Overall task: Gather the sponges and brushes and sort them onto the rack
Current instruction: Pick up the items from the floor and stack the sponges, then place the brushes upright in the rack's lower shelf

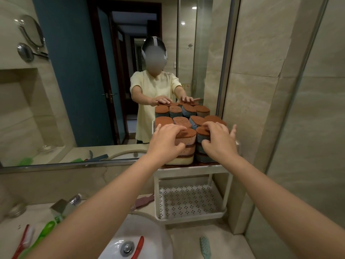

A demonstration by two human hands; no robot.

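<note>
Brown-topped sponges (187, 142) sit under both hands: the left hand (166, 140) curls its fingers over the front-left stack with the thumb pressed to its side, and the right hand (218, 142) clasps the blue front-right stack likewise, its little finger flared out. These stacks crowd the top shelf of the white rack (192, 170), which stands at the counter's (226, 245) back right corner against the mirror (74, 81). A teal brush (205, 246) lies near the counter's front edge, a red-handled brush (138, 247) rests in the basin (113, 244), and a green brush (45, 229) lies toward the left edge.
</note>
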